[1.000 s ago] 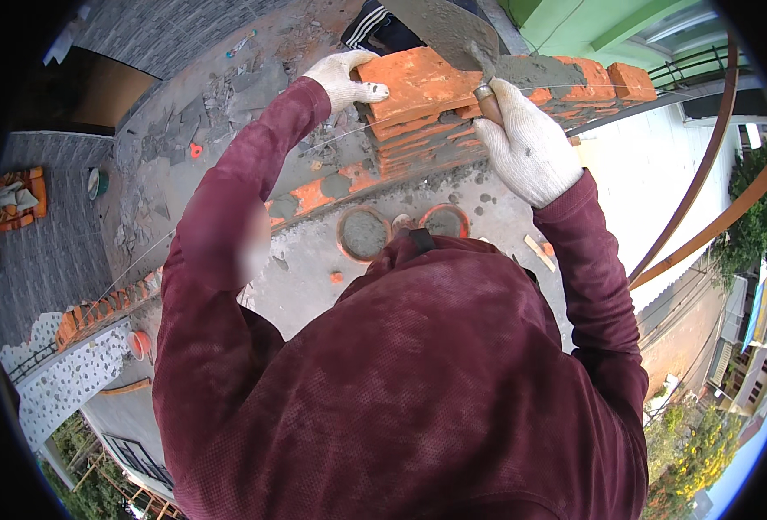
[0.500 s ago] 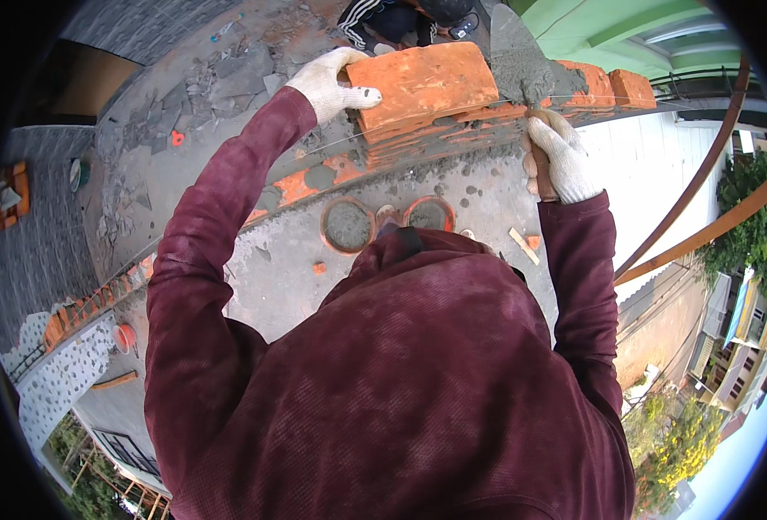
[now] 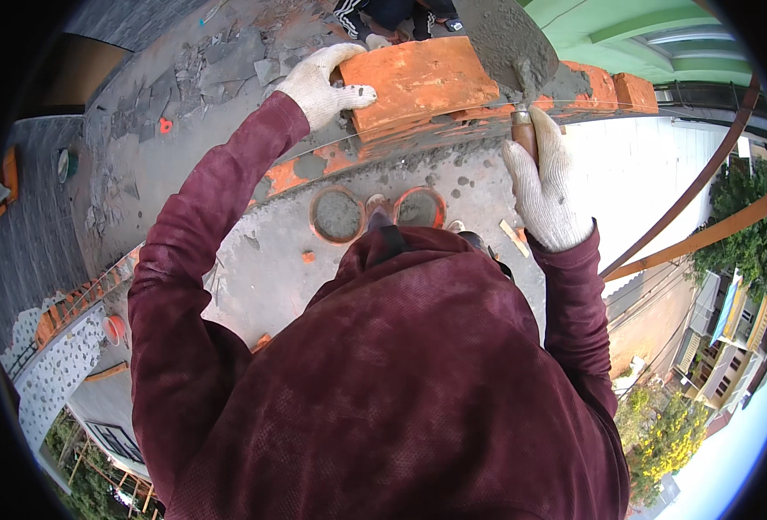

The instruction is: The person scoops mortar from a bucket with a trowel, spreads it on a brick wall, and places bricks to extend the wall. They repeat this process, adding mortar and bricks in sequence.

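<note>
"One long wall of orange brick and grey mortar (image 3: 435, 130) runs left to right ahead of the person. What comes next in size?"

"A brown-handled, mortar-smeared steel trowel (image 3: 512, 52), just beside the brick's right end. The white-gloved right hand (image 3: 550, 186) curls thumb and fingers loosely around the handle, probably so the wrist can tilt the blade."

"And that rectangular orange clay brick (image 3: 420, 82)?"

"At the wall's left end, over its top; whether it bears fully there, I cannot tell. The white-gloved left hand (image 3: 323, 87), half spread, grips its left end, presumably to steady it while leaving the other end free of fingers."

"Which way do they point?"

"The brick's long axis follows the wall, right end toward the trowel and slightly away from the person. The blade points away, the handle back."

"Anything slimmer?"

"A thin pale string (image 3: 584, 101) along the wall's near side, seemingly a straight guide."
</note>
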A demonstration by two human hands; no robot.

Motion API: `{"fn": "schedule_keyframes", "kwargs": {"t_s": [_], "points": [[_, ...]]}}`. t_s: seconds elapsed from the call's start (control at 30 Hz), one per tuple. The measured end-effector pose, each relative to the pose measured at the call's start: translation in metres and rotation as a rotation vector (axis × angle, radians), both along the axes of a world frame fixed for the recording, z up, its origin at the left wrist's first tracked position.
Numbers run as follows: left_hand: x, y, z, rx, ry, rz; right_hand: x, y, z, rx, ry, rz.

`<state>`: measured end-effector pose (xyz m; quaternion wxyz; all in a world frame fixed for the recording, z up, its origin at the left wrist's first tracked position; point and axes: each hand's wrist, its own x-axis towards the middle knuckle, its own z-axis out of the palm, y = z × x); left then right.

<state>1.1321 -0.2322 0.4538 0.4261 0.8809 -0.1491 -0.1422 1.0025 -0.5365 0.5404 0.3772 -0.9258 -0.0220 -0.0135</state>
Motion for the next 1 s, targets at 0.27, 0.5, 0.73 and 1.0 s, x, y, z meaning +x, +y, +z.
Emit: {"fn": "schedule_keyframes", "kwargs": {"t_s": [0.27,0.5,0.73,1.0], "points": [[0.002,0.001,-0.007,-0.05,-0.072,0.002,-0.016,0.03,0.013,-0.159,-0.107,0.139],[-0.002,0.001,-0.007,-0.133,-0.002,0.042,-0.012,0.048,-0.011,-0.311,0.092,0.172],[-0.002,-0.001,-0.01,-0.047,-0.105,0.058,-0.012,0.058,-0.01,-0.287,0.055,0.176],[0.001,0.002,-0.015,-0.13,-0.016,0.059,-0.009,0.07,-0.012,-0.29,0.092,0.127]]}}
